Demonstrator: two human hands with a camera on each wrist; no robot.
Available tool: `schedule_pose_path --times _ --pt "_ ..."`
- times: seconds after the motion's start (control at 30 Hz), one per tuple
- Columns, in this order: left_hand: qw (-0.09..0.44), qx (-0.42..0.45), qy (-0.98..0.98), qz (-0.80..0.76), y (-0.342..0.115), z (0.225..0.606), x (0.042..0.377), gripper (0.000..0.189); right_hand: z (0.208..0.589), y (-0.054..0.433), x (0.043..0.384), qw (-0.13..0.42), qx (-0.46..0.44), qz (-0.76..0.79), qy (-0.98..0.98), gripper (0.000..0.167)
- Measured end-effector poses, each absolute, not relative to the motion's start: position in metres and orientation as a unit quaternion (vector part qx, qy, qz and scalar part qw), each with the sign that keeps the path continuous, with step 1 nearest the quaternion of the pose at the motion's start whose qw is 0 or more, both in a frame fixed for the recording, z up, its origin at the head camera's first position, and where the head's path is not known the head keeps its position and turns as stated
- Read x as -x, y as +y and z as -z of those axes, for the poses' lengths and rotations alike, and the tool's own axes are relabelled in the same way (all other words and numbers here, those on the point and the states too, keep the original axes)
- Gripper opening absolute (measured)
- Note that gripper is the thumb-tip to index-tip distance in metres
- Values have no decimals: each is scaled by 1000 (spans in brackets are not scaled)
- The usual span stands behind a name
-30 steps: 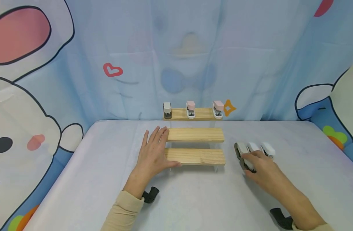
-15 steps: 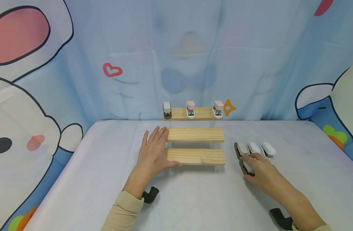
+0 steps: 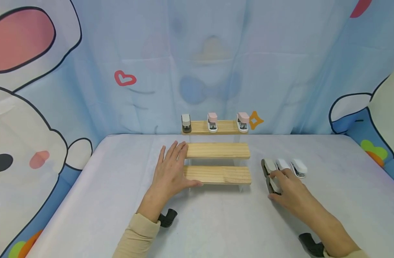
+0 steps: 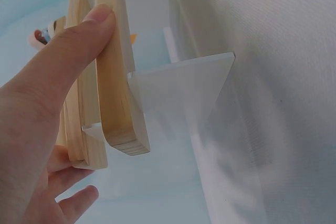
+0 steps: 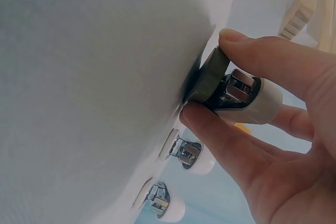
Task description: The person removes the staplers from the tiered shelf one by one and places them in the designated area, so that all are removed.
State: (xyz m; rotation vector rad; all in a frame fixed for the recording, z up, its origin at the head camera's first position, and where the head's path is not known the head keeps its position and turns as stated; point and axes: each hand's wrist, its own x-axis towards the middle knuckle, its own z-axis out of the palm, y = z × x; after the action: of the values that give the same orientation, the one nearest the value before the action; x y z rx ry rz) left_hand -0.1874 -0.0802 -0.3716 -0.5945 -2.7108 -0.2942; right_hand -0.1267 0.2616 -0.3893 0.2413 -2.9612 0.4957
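My left hand (image 3: 171, 172) holds the left end of a three-step wooden rack (image 3: 217, 175). In the left wrist view its thumb (image 4: 79, 45) presses on the front board's edge, with the fingers behind the second board. At right, my right hand (image 3: 293, 190) grips a small stapler (image 3: 273, 184) with an off-white top and dark grey-green base. The right wrist view shows thumb and finger on either side of the stapler's base (image 5: 210, 77), low at the tablecloth. Just behind it stands a similar stapler (image 3: 268, 165); two white staplers (image 3: 282, 164) (image 3: 299, 168) stand to the right.
On the rack's top board are a grey-and-white stapler (image 3: 186, 123) and two pink-and-white staplers (image 3: 212, 122) (image 3: 243, 122). Clear supports (image 4: 184, 87) hold the boards up. A white cloth (image 3: 222, 222) covers the table, with a printed blue curtain (image 3: 152, 43) behind.
My right thumb has slid slightly left and nearer along the held stapler, and the stapler's near end has shifted a little left. My left hand and the rack stay put.
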Motion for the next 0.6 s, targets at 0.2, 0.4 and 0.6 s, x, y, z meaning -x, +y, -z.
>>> schedule_pose_path --times 0.2,0.4,0.6 --pt "171 209 -957 105 -81 372 187 124 388 262 126 60 -76 -169 -981 55" --pt "170 212 -957 102 -80 372 187 124 375 265 123 28 -62 -184 -981 66" --pt "174 212 -956 101 -80 371 187 123 357 267 122 82 -90 -186 -975 61"
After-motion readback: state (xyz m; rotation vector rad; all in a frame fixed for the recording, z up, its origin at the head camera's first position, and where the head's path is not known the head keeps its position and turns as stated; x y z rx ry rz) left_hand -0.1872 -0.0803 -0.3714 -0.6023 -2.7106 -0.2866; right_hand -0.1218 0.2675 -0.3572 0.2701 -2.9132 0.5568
